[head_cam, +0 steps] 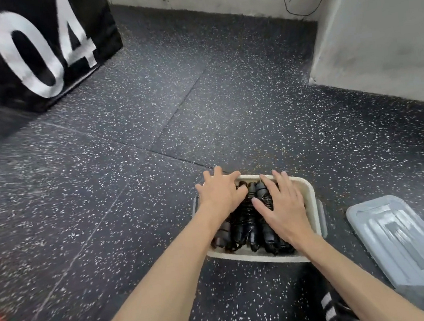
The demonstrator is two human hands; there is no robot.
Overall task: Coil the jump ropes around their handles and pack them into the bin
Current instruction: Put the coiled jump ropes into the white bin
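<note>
Jump ropes (248, 221) coiled in bin (310, 202) | speckled floor (131, 195), grey walls (376, 38) | hands flat on ropes, gripping nothing

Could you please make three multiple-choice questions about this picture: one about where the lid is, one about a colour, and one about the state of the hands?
1. Where is the lid?
A. on the bin
B. on the floor to the right of the bin
C. leaning on the wall

2. What colour are the coiled jump ropes in the bin?
A. black
B. yellow
C. green

3. How are the hands?
A. both are fists
B. both lie with straight fingers over the bin
C. both hold the lid

Answers:
1 B: the grey lid lies flat on the speckled floor, apart from the bin.
2 A: the ropes and handles look black against the cream bin.
3 B: the left hand and right hand are spread flat over the ropes.
</note>
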